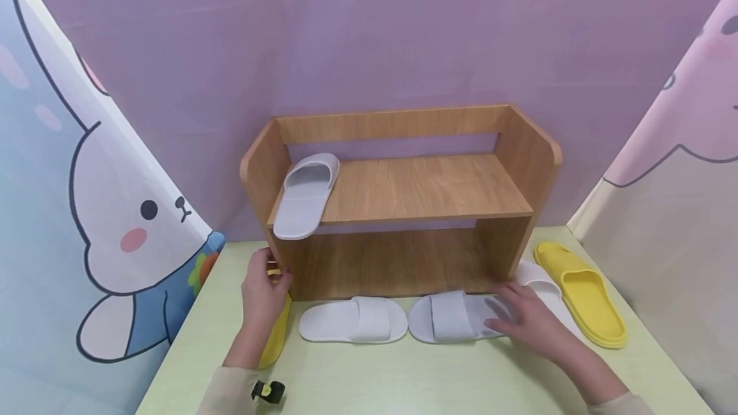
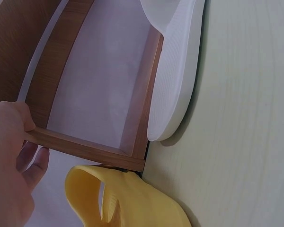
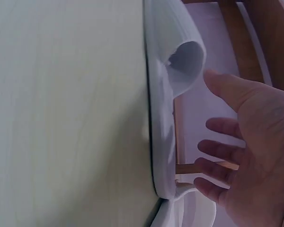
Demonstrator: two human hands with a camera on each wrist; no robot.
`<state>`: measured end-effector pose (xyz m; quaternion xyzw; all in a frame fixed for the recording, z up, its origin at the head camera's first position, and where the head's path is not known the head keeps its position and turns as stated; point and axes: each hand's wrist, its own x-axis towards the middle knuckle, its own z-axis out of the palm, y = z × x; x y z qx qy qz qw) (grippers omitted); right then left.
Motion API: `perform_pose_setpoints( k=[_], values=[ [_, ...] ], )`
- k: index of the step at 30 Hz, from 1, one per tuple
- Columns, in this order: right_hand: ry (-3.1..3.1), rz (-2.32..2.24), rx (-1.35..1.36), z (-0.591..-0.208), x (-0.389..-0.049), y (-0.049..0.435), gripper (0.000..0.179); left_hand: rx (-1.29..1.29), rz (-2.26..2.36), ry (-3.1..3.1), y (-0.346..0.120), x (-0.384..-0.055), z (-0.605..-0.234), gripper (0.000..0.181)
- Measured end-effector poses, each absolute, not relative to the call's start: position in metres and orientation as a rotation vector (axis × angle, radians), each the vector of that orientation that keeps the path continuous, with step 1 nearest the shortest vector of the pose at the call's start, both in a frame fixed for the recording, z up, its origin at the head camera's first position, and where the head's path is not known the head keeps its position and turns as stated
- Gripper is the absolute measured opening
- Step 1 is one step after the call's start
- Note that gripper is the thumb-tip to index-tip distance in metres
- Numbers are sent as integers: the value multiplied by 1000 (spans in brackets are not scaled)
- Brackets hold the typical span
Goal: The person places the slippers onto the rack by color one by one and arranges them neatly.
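Observation:
A two-tier wooden shoe rack (image 1: 426, 187) stands on the table. My left hand (image 1: 262, 293) grips its left side panel (image 2: 85, 149), thumb and fingers on opposite faces in the left wrist view. Just below that hand lies a yellow slipper (image 1: 278, 335), partly hidden by the wrist. My right hand (image 1: 527, 316) hangs at the rack's lower right corner with fingers spread and nothing held. It overlaps the heel of a grey slipper (image 1: 450, 317) in the head view. A white slipper (image 1: 380, 320) lies in line with the grey one along the rack's front.
One pale grey slipper (image 1: 302, 207) sits at the left of the upper shelf, its heel past the front edge. Right of the rack lie a white slipper (image 1: 542, 280) and a yellow slipper (image 1: 588, 303). A purple cloth wall (image 1: 392, 37) rises behind.

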<state>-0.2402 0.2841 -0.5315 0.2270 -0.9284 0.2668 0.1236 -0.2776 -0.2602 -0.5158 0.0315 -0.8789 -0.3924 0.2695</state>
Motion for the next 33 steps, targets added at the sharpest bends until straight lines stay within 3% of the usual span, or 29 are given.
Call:
perform_pose_setpoints(
  k=[17, 33],
  values=[
    [-2800, 534, 715, -543, -247, 285, 86, 68, -1037, -2359, -260, -277, -516, 51],
    [-2903, 447, 702, -544, -252, 283, 92, 81, -1032, -2363, -260, -277, -516, 51]
  ],
)
